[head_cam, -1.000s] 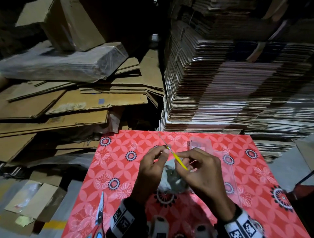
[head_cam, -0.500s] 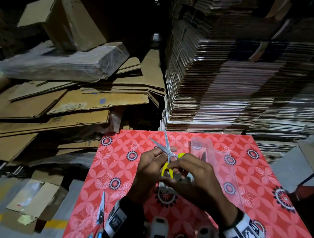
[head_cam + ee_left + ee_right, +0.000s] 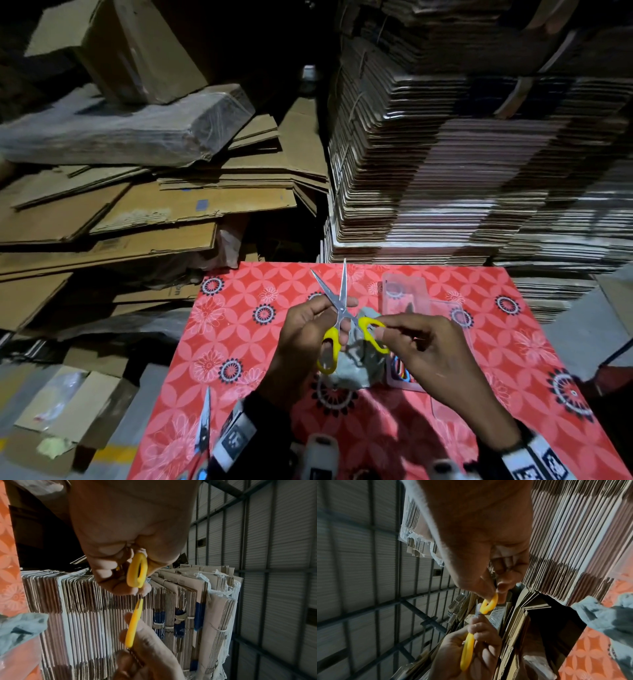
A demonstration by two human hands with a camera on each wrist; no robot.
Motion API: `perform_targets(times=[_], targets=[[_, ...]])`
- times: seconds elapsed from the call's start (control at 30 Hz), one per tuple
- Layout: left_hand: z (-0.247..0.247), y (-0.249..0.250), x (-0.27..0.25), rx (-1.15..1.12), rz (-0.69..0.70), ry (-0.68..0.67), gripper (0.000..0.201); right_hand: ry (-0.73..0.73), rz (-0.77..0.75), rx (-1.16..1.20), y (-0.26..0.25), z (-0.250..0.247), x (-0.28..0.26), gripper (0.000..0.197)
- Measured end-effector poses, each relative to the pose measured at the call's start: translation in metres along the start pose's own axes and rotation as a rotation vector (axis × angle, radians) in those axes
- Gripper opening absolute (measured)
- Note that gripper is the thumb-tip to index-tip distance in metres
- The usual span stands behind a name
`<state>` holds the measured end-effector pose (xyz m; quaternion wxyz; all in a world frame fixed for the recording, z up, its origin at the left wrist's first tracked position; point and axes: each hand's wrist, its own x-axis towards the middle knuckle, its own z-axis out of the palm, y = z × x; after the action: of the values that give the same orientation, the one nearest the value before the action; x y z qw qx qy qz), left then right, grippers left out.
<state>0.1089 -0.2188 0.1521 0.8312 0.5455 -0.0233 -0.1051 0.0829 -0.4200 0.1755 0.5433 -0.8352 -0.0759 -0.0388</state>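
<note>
Yellow-handled scissors [image 3: 339, 315] are held above the red patterned table [image 3: 239, 342], blades spread and pointing away from me. My left hand [image 3: 308, 329] grips the left handle loop [image 3: 137, 570]. My right hand [image 3: 421, 346] pinches the right handle loop [image 3: 489, 604] between thumb and fingers. A crumpled grey cloth [image 3: 359, 363] lies on the table just below the scissors. In the left wrist view the other handle [image 3: 133, 626] sits in the right hand's fingers.
A second pair of scissors [image 3: 202, 425] lies at the table's near-left edge. Clear plastic packaging [image 3: 404, 291] and a card with coloured items [image 3: 400, 373] lie right of the cloth. Tall stacks of flattened cardboard [image 3: 462, 154] stand behind the table; loose cardboard sheets [image 3: 137, 212] pile up to the left.
The scissors were turned from edge-on to flat and their blades have spread apart. My hands moved apart, each taking one handle loop.
</note>
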Motion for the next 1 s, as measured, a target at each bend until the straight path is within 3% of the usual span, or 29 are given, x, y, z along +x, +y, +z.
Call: perform_targets(times=[0.07, 0.17, 0.37, 0.5, 0.6, 0.8, 1.0], targets=[[0.004, -0.004, 0.001, 0.052, 0.002, 0.003, 0.026, 0.052, 0.040, 0.019, 0.009, -0.005, -0.001, 0.006], [0.006, -0.013, 0.003, 0.131, 0.017, 0.031, 0.034, 0.113, 0.056, -0.007, 0.024, -0.012, 0.000, 0.019], [0.007, -0.033, 0.015, 0.323, 0.067, -0.031, 0.016, 0.195, 0.163, 0.044, 0.049, -0.025, 0.001, 0.009], [0.016, -0.047, 0.028, 0.294, 0.004, 0.011, 0.022, 0.195, 0.186, 0.064, 0.054, -0.031, -0.006, 0.015], [0.029, -0.054, 0.032, 0.251, -0.029, -0.008, 0.010, 0.206, 0.232, 0.138, 0.059, -0.036, -0.007, 0.016], [0.043, -0.076, 0.043, 0.362, 0.107, 0.007, 0.014, 0.248, 0.279, 0.168, 0.076, -0.041, -0.006, 0.025], [0.057, -0.095, 0.055, 0.339, 0.130, -0.009, 0.019, 0.290, 0.260, 0.172, 0.094, -0.045, -0.010, 0.032]])
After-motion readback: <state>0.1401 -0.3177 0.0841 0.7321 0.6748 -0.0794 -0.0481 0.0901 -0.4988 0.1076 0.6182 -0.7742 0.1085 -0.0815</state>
